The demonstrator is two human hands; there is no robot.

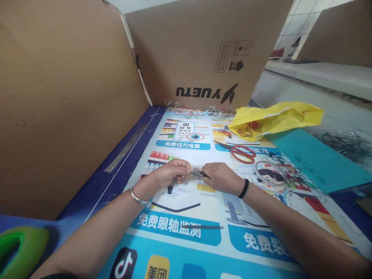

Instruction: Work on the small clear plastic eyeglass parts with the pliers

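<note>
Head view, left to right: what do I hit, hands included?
Green ring → wire bundle → left hand → pliers → right hand → yellow bag → silvery tangle.

The scissors (233, 149) pair smooth red plastic handles with dark metal blades. Nearer and left of them, the pliers (199, 174) show a grey metal sheen and the bracelet (138, 197) shiny metal. Beyond them stands a matt brown cardboard panel (174, 58); to their right, the yellow bag (279, 119) looks matt and creased.

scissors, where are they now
In the head view, the scissors lie right of centre on the printed sheet, between the right hand and the yellow bag.
</note>
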